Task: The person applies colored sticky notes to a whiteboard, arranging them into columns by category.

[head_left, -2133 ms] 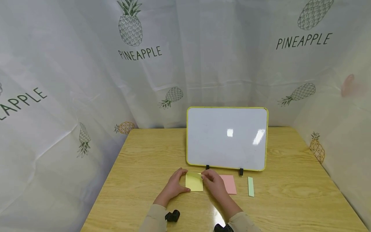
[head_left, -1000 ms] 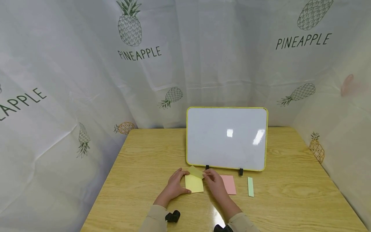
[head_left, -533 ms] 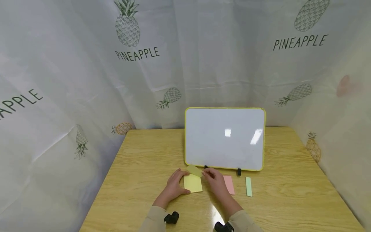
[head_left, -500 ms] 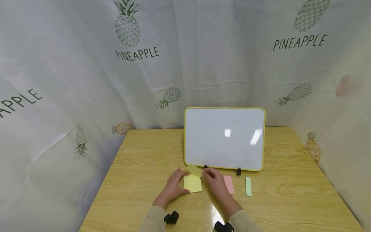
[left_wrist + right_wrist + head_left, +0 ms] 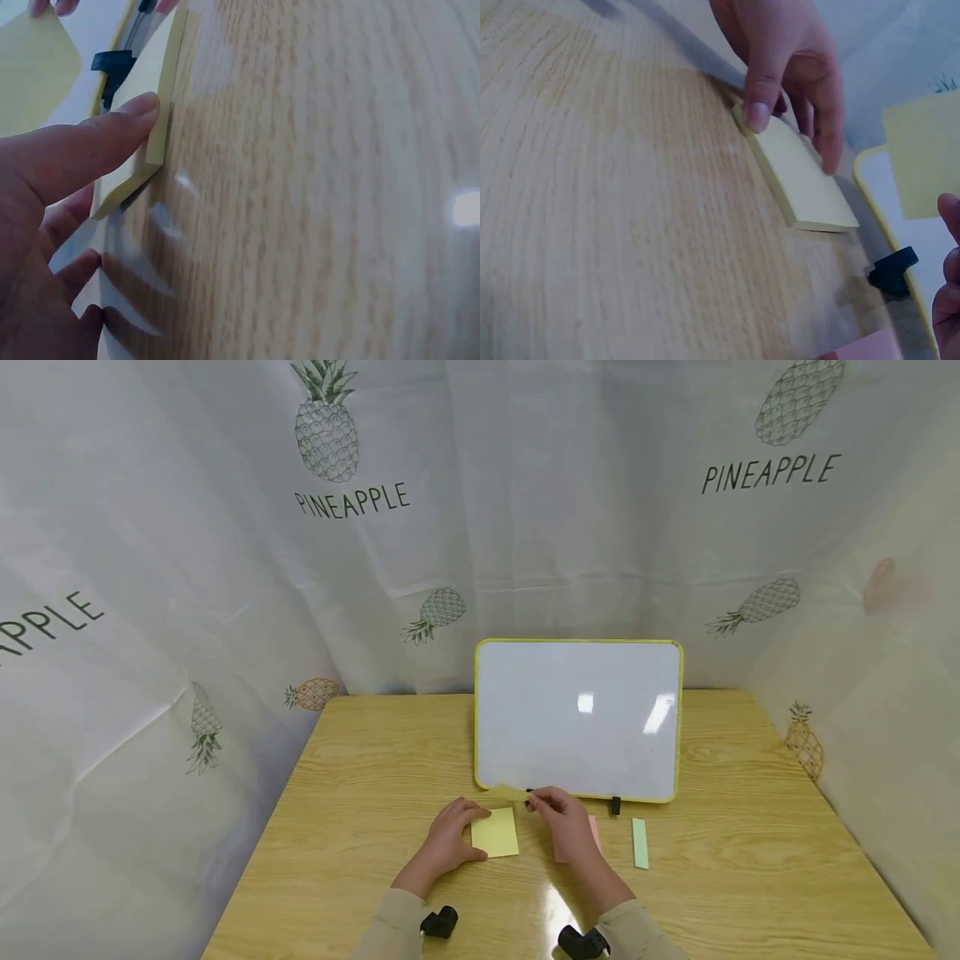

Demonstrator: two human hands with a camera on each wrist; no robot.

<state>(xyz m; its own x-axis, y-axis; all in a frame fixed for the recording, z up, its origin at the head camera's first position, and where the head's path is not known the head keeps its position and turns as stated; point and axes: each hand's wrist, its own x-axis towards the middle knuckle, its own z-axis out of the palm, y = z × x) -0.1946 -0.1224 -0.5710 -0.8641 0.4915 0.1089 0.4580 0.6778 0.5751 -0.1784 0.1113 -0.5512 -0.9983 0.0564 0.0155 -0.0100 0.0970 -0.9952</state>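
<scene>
A pad of yellow sticky notes (image 5: 497, 833) lies on the table. My left hand (image 5: 447, 838) grips it along its left side, the thumb (image 5: 112, 139) on its near corner and the fingers at the far edge. Above and beyond the pad, my right hand (image 5: 567, 823) pinches a single yellow sticky note (image 5: 924, 154) by its edge. That note is apart from the pad, and in the head view it appears as a thin slanted sheet overlapping the whiteboard's lower edge. A pink sticky note pad (image 5: 595, 832) lies partly hidden beneath my right hand and wrist.
Behind the hands, a whiteboard (image 5: 577, 727) with a yellow frame stands on black feet (image 5: 616, 806). A narrow pale green sticky note strip (image 5: 640, 843) lies right of the pink pad. A pineapple-print curtain (image 5: 525, 510) hangs around the wooden table (image 5: 375, 752).
The top yellow note, earlier peeled partly up and folded back from the pad, has come off in my right hand, which moved up and slightly right. My left hand keeps its hold.
</scene>
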